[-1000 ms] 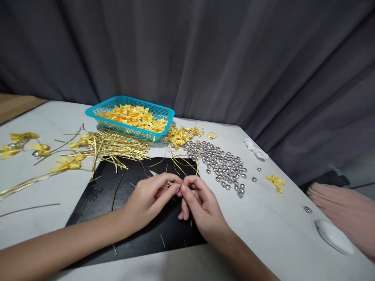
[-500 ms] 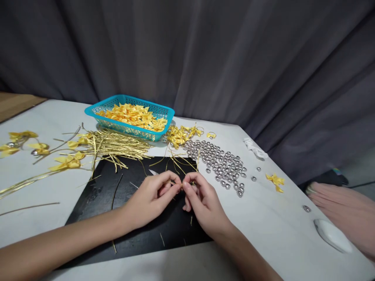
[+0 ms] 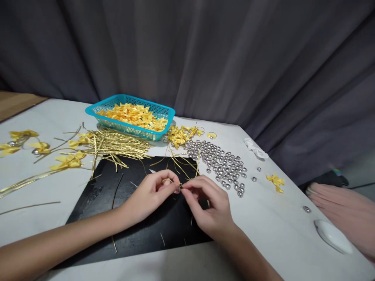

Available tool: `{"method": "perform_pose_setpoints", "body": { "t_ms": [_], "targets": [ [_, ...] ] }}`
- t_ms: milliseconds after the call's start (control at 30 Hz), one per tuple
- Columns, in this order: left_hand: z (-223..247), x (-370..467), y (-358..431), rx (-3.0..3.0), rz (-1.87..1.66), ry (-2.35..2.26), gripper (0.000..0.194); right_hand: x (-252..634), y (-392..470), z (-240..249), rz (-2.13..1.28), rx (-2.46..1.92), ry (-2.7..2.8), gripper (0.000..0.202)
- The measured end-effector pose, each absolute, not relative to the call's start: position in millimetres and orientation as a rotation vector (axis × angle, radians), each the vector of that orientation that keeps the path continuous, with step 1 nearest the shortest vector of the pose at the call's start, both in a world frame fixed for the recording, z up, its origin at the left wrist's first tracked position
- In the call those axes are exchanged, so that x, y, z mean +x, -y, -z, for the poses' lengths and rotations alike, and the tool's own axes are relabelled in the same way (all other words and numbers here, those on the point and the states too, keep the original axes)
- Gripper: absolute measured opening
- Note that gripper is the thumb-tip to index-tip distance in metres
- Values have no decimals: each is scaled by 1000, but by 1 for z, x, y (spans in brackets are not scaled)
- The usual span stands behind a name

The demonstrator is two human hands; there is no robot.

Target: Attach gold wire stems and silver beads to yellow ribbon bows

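Over the black mat (image 3: 140,242), my left hand (image 3: 156,191) pinches a thin gold wire (image 3: 167,180), bent in a curve beside its fingers. A small loop (image 3: 180,185) shows between the two sets of fingertips. The thumb and forefinger of my right hand (image 3: 208,201) are closed on the right side of that loop. Behind the mat is a pile of gold wire lengths (image 3: 120,143). Many silver rings (image 3: 222,162) are spread on the table right of the mat.
A turquoise basket (image 3: 127,127) of yellow bows stands at the back. Yellow bows (image 3: 178,136) lie beside it, more (image 3: 68,160) at left, one (image 3: 275,180) at right. A white computer mouse (image 3: 333,236) is near the right edge, by pink cloth (image 3: 342,210).
My right hand has turned and its fingers have straightened, shifting slightly right. A small loop now shows between the fingertips, and the curved wire is more visible. My left hand has barely moved.
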State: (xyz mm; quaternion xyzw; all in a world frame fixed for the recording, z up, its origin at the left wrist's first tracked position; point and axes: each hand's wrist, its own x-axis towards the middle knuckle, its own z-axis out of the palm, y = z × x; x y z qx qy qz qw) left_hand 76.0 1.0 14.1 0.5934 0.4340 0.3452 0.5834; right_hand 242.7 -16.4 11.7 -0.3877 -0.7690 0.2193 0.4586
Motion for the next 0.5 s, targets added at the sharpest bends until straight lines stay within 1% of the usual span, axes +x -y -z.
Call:
{"method": "perform_pose_setpoints", "body": {
  "t_ms": [100, 500],
  "targets": [
    [-13, 76, -1, 1385, -793, -1017, 26, 243, 14, -9, -476, -906, 1971, 12],
    [-10, 76, 0, 1382, -815, -1025, 27, 246, 11, -9, -420, -958, 2003, 11]
  ]
}}
